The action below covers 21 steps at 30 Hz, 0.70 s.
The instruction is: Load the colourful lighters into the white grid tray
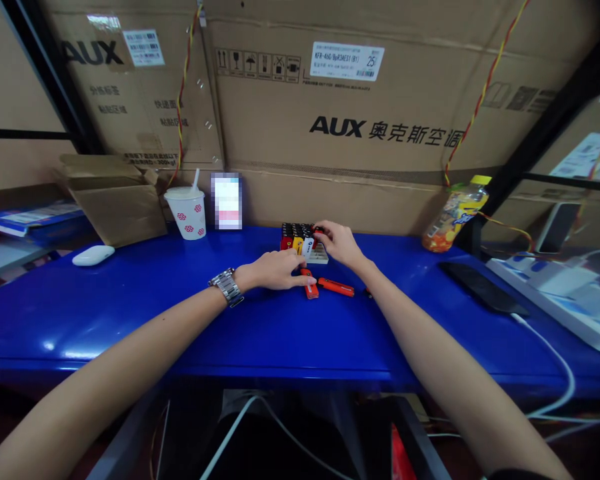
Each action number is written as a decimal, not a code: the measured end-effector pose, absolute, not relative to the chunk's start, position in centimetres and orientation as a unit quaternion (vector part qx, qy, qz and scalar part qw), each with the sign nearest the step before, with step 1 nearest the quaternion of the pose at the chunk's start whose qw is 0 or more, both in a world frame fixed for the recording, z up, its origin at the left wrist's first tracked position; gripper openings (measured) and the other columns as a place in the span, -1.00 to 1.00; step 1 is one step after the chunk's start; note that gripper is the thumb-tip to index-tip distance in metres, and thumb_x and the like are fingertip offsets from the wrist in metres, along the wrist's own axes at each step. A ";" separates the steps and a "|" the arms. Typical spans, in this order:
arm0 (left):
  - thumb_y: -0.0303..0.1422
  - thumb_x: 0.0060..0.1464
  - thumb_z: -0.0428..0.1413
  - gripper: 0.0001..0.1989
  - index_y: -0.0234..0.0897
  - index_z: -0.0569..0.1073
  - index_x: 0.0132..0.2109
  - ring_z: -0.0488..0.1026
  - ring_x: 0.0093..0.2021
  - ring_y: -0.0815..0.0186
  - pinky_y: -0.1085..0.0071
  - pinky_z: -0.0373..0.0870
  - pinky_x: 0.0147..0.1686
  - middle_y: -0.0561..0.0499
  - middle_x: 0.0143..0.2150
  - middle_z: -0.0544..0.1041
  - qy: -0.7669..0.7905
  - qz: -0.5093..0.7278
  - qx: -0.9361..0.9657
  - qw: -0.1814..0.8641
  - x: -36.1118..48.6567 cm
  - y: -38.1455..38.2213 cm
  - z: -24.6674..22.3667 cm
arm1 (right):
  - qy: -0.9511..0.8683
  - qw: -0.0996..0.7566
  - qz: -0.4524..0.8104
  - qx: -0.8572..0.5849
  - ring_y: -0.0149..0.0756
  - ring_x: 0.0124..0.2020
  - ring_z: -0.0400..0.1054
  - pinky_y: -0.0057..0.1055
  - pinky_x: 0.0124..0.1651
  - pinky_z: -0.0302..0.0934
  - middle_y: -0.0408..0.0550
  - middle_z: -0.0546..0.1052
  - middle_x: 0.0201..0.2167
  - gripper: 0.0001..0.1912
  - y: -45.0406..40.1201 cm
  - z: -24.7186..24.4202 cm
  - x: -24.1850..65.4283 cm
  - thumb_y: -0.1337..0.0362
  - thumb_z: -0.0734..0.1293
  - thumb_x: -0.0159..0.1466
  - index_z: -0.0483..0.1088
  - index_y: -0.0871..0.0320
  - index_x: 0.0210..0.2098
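A pale tray (pixel 321 255) with upright lighters packed in rows stands toward the back of the blue table. Red, yellow (pixel 298 245) and white (pixel 308 247) lighters show at its front, with black tops behind them. My right hand (pixel 341 244) is at the tray's right side, fingers closed on a dark red lighter (pixel 319 230). In front of the tray, my left hand (pixel 279 269) has its thumb and fingers closed around the upper part of an orange-red lighter (pixel 311 291). Beside that lies another orange lighter (pixel 336 287) on its side. Something small and dark is partly hidden by my right forearm.
Left on the blue table (pixel 260 340) are a white case (pixel 93 255), an open carton (pixel 115 207), a paper cup (pixel 187 213) and a blurred-out upright screen (pixel 227 201). A drink bottle (pixel 455 215), a phone (pixel 483 288) and white power strips (pixel 560 293) with cables stand right.
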State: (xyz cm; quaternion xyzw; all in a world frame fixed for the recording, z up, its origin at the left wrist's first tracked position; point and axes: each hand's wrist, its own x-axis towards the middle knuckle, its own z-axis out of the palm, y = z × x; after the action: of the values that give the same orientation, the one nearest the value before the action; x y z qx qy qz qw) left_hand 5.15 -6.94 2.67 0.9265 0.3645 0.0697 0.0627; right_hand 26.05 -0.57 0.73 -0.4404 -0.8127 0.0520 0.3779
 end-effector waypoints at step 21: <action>0.08 -0.01 0.10 -0.56 -0.25 0.35 -0.44 0.26 -0.55 0.32 0.36 0.15 -0.51 -0.05 -0.52 0.39 0.414 0.156 0.892 0.093 5.2 -6.8 2.0 | -0.805 -0.121 0.298 -0.499 -0.43 -0.59 0.18 -0.45 -0.53 -0.01 -0.17 0.37 -0.64 -0.46 -4.5 5.8 26.4 -0.21 0.45 -0.12 0.38 0.15 -0.50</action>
State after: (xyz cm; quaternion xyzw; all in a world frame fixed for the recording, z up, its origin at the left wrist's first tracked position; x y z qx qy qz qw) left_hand 5.24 -6.81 1.98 0.8921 0.4138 0.1558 0.0930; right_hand 26.44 -4.49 5.83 -0.4990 -0.8048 0.2978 -0.1210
